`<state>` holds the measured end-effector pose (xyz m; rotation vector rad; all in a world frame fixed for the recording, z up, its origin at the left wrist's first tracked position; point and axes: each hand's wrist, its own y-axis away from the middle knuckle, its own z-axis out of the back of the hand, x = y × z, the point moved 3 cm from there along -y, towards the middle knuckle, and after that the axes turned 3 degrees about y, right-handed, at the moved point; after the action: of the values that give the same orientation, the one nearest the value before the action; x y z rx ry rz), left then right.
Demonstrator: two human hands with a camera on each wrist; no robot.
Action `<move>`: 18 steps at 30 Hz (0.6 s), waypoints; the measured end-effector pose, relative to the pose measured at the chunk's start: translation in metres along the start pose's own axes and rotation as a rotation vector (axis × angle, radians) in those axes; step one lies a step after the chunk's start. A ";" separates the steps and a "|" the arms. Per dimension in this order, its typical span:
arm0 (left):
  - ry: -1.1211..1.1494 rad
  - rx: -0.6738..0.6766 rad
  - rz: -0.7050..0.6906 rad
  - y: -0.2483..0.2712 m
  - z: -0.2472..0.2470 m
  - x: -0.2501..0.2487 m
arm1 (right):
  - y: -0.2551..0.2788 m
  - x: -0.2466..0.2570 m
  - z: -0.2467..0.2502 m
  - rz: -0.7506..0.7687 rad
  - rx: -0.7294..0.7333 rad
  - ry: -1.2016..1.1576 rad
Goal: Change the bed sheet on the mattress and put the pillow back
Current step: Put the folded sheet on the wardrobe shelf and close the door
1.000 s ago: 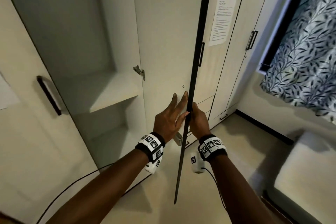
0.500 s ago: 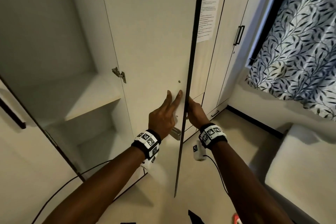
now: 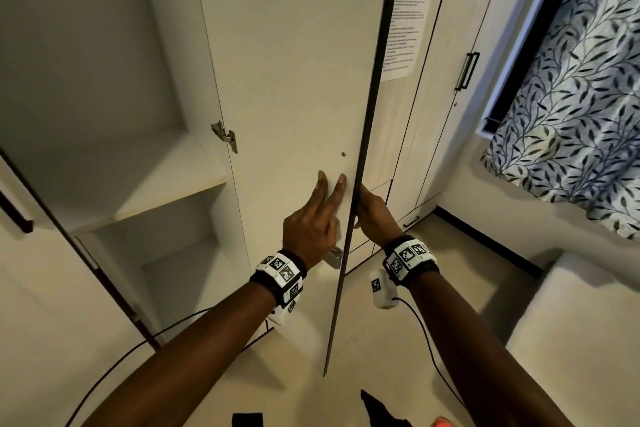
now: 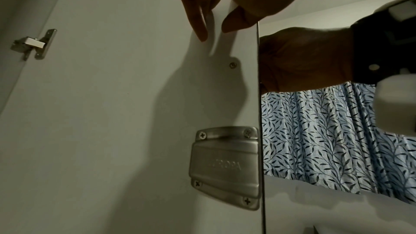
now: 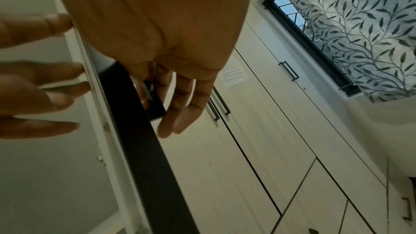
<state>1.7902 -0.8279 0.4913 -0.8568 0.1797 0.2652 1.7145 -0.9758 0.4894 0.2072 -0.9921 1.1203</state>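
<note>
1. Far left, a second wardrobe door (image 3: pixel 20 288) is swung wide, its black handle (image 3: pixel 14 210) seen at the frame edge.
2. Next, the open wardrobe (image 3: pixel 104 80) is shown with bare pale shelves (image 3: pixel 145 184); no sheet or pillow can be seen there.
3. The left hand (image 3: pixel 311 222) is laid flat on the inner face of the open door (image 3: pixel 294 62), fingers straight and spread, nothing gripped; a metal lock plate (image 4: pixel 225 165) sits on the door just below it.
4. The door's dark edge (image 3: pixel 367 149) is seen end-on, between the two hands.
5. The right hand (image 3: pixel 374 215) is placed on the door's outer side, by its black handle (image 5: pixel 155 100); its fingers (image 5: pixel 180 109) are extended, not closed round it.
6. Behind, a printed notice (image 3: pixel 405 31) is stuck to the shut wardrobe doors (image 3: pixel 450 80).
7. Far right, a leaf-patterned curtain (image 3: pixel 571 97) hangs over the window, and a bare white mattress (image 3: pixel 581 322) is glimpsed in the lower corner.
</note>
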 end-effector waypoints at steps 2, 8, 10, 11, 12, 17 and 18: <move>0.006 0.025 0.016 0.003 0.003 0.002 | 0.000 0.002 0.002 -0.010 0.023 0.078; 0.028 0.101 0.023 0.009 0.011 0.005 | 0.033 0.015 0.001 -0.057 -0.311 0.478; 0.024 0.132 0.032 0.015 0.014 0.014 | 0.053 0.034 -0.005 -0.044 -0.506 0.530; 0.033 0.153 0.034 0.019 0.016 0.019 | 0.062 0.043 -0.010 -0.033 -0.570 0.546; 0.045 0.164 0.033 0.026 0.019 0.025 | 0.070 0.053 -0.020 -0.012 -0.597 0.572; 0.035 0.135 0.075 0.063 0.053 0.062 | 0.074 0.086 -0.084 0.118 -0.422 0.665; 0.016 0.140 0.096 0.072 0.061 0.071 | 0.072 0.091 -0.099 0.133 -0.384 0.656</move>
<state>1.8397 -0.7249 0.4604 -0.7124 0.2519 0.3323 1.7177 -0.8243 0.4778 -0.5162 -0.6120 0.9937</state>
